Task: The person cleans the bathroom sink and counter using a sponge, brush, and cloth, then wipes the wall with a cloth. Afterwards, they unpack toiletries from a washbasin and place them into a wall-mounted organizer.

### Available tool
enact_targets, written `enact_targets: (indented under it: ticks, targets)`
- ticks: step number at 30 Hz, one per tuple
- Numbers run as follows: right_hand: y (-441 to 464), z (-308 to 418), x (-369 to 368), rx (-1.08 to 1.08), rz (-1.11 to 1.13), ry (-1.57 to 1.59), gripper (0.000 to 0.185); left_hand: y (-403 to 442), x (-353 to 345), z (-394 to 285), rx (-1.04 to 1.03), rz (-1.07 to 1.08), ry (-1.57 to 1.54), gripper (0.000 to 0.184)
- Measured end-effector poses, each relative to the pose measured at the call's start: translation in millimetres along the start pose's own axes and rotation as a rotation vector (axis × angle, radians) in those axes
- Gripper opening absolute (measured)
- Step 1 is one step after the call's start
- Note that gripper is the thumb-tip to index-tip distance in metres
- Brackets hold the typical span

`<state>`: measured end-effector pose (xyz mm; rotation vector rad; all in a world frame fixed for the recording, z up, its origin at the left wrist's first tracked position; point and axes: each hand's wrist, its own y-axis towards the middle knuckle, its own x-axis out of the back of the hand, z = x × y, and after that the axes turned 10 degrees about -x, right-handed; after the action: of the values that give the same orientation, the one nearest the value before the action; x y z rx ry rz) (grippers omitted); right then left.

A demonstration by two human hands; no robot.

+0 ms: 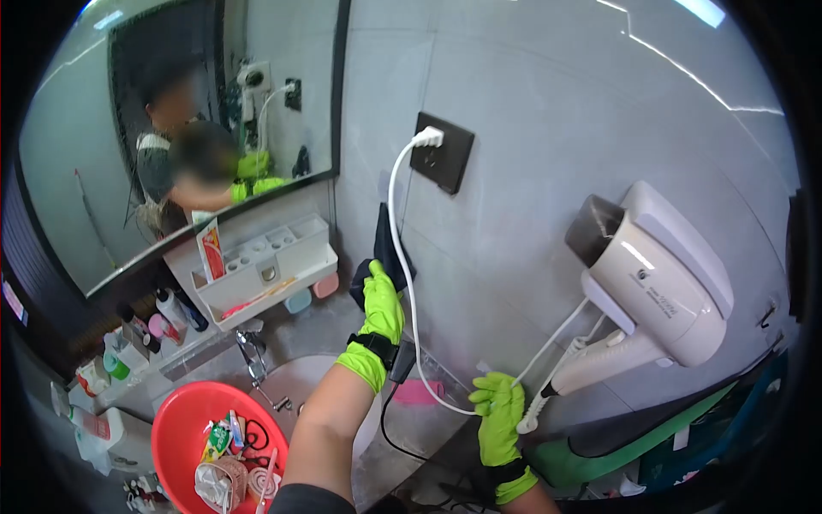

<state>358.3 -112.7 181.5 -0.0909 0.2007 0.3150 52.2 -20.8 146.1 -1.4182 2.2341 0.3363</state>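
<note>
My left hand (382,301), in a bright green rubber glove with a black wrist strap, grips a black cloth (390,248) against the grey tiled wall. A white power cord (408,274) hangs just right of it, running down from a plug (428,137) in the dark wall socket (449,158). Lower right, my gloved right hand (497,418) has its fingers closed around the cord, below the white wall-mounted hair dryer (655,287). Part of the cord is hidden by the fingers.
A mirror (77,163) and a white toiletry shelf (265,272) are on the left. Below them are a faucet (252,351), a sink (295,370) and a red basin (175,437) holding small items. A pink piece (418,392) lies on the counter. Bottles line the left ledge.
</note>
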Motion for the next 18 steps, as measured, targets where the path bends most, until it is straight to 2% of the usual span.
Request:
enact_targets:
  ticks: [1,2,3,5,6,8,9,10,11,12,13,15,18]
  targets:
    - [-6.4,7.3,0.2,-0.048,-0.016,0.056,0.031,-28.3,-12.0,-38.5,-0.007,-0.079,-0.062,0.042]
    - [-11.5,13.2,-1.3,-0.094,-0.030,0.113,0.032,-40.5,-13.5,-68.1,0.005,0.007,-0.182,0.035]
    - [-13.4,16.1,-3.9,-0.093,-0.042,0.126,0.034,-23.0,-4.9,-54.1,-0.048,0.155,-0.216,0.032]
    - [-12.2,14.7,-9.0,-0.070,-0.038,0.119,0.034,-1.1,-8.7,-45.6,-0.337,0.255,-0.019,0.027]
    - [-14.1,14.1,-10.7,-0.061,-0.036,0.114,0.035,-19.5,-8.2,-87.3,-0.324,0.328,0.076,0.025]
    - [-14.5,11.0,-11.8,-0.041,-0.007,0.084,0.036,28.0,-0.7,-74.3,-0.439,0.363,0.044,0.020]
    - [-11.9,9.9,-12.6,-0.026,0.011,0.071,0.036,-1.6,-11.7,-134.9,-0.250,0.251,-0.065,0.015]
    - [-9.3,8.1,-12.3,-0.012,0.002,0.081,0.037,15.9,-11.8,-141.4,-0.348,0.254,-0.296,0.016]
    - [-7.3,5.8,-10.3,-0.004,-0.009,0.091,0.037,1.4,-16.3,-179.2,-0.429,0.253,-0.473,0.021]
    - [-5.9,4.2,-8.2,-0.001,-0.022,0.102,0.037,31.8,-10.1,-180.1,-0.617,0.252,-0.547,0.029]
    - [-4.5,3.2,-7.3,0.015,-0.037,0.092,0.038,52.3,-9.5,-187.5,-0.614,-0.021,-0.475,0.036]
    - [-3.6,7.1,-10.0,-0.013,-0.102,0.078,0.038,52.0,4.2,-200.1,-0.611,0.002,-0.326,0.031]
    - [-1.0,5.8,-7.2,-0.024,-0.116,0.082,0.038,51.7,7.2,-190.1,-0.581,0.096,-0.075,0.043]
